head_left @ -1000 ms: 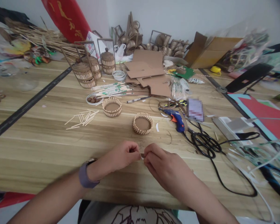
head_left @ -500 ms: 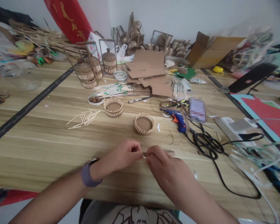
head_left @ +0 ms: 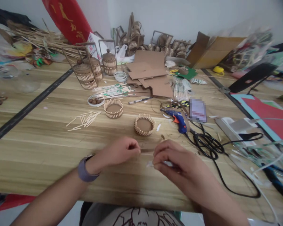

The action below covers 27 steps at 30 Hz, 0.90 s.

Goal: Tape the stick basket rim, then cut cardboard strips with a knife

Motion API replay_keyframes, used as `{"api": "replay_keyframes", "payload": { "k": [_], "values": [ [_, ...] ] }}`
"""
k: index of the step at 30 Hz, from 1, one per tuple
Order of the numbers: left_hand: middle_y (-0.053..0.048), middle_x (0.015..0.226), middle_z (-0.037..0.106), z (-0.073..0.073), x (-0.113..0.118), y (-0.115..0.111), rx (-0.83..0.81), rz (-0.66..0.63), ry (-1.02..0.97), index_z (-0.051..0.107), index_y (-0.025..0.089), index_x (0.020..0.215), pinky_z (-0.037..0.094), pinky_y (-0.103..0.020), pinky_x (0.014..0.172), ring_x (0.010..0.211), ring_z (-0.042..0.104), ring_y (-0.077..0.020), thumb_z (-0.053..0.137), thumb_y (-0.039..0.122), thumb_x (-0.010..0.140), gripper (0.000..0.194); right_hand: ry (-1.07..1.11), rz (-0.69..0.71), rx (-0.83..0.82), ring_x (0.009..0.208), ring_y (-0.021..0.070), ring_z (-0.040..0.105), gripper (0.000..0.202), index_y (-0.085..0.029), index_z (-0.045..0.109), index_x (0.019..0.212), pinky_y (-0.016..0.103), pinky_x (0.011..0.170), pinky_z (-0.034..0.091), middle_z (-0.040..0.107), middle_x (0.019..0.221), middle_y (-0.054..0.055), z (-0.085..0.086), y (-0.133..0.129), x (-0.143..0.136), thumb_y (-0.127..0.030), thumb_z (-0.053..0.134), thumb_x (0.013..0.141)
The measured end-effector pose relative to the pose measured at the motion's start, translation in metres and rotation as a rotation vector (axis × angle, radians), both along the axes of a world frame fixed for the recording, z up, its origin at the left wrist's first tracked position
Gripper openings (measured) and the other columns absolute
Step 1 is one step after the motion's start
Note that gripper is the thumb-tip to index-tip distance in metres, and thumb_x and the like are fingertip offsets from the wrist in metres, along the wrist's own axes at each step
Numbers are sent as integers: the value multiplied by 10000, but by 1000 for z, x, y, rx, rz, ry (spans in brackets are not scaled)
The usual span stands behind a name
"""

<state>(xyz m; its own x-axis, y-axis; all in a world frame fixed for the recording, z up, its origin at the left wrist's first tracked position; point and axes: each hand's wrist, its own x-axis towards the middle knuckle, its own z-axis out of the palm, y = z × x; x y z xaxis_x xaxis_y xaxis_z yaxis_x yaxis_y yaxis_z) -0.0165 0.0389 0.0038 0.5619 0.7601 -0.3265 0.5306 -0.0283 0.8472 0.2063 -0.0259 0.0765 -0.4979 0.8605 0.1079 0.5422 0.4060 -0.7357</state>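
My left hand is closed, thumb and forefinger pinching one end of a thin brown strip. That strip runs right, low over the table, and passes behind my right hand; a curled brown end shows above the knuckles. Between the fingertips of my right hand is a small whitish scrap, blurred, like a bit of paper backing. Just beyond the hands stands a round basket with a brown base and a wall of short wooden sticks. A second round stick basket sits farther back on the left.
Loose sticks lie at left beside a dish of brown balls. A blue glue gun with a coiled black cord rests at right. Behind are cardboard sheets, wrapped sticks and finished lidded baskets.
My hands have moved apart. The right hand has shifted right and turned, with the whitish scrap now at its fingertips, while a length of brown strip shows between the hands.
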Motion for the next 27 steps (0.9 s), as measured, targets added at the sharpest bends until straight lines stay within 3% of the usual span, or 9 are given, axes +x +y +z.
{"api": "replay_keyframes", "payload": {
  "k": [3,5,7,12,17,22,27],
  "values": [
    [30,670,587,-4,1,-4,-115,-165,-25,702,155,871,342,-230,564,610,478,-129,561,305,780,226,46,9,-301,630,115,546,163,-203,629,789,219,558,415,617,724,-4,-10,21,9,-302,584,910],
    [31,691,597,-5,0,-6,-128,-143,-42,695,157,1035,365,-229,582,626,499,-135,584,281,775,308,63,18,-476,588,110,512,202,-195,619,807,220,531,385,592,673,-20,-19,30,12,-370,587,901],
    [45,665,565,-6,-2,-6,-98,-105,-66,681,165,1073,364,-223,575,614,492,-132,590,249,775,322,104,22,-569,631,123,550,217,-192,611,829,230,574,412,620,700,-10,-28,34,12,-396,576,894],
    [37,659,567,-3,-8,-6,-36,-126,8,714,167,861,342,-214,561,614,499,-123,581,180,779,157,100,12,-606,719,156,620,136,-191,626,867,264,677,459,687,755,14,-45,40,5,-302,548,853],
    [37,682,601,-1,-10,-8,61,-158,80,728,185,954,341,-212,568,626,529,-125,579,171,817,204,40,44,-655,646,150,614,68,-197,599,770,255,630,455,658,672,-8,-62,44,-3,-231,541,783],
    [23,730,674,1,-8,-8,105,-186,156,741,194,967,360,-218,588,656,583,-140,576,141,815,230,-99,4,-574,570,127,543,138,-193,600,672,233,552,377,627,605,-18,-68,46,-7,-235,559,797],
    [-3,927,746,1,-8,-12,194,-246,174,746,222,983,408,-249,709,838,652,-187,574,158,868,216,-144,-10,-546,584,123,556,137,-179,629,699,221,548,357,655,624,-13,-71,47,-8,-182,556,815]
  ]
}}
